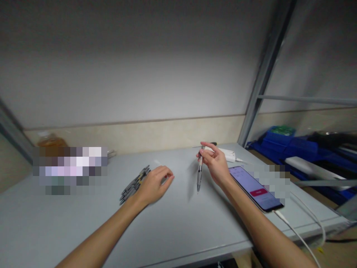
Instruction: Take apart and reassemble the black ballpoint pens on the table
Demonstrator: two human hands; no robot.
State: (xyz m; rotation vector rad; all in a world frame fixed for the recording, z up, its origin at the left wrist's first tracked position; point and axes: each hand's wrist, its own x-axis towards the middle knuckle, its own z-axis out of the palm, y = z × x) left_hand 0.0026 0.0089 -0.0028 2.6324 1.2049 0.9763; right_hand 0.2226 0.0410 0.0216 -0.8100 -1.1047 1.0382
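**Pen held upright over the counter**

The right hand [214,163] pinches a slim grey plastic pen [199,175] near its top, holding it upright with the tip just above the pale grey counter [83,219]. The left hand [154,184] rests loosely curled, palm down, its fingers on a bundle of dark grey pens [134,185]. A black smartphone [255,188] with a lit screen lies just beside the right forearm, a white cable [295,232] plugged in.
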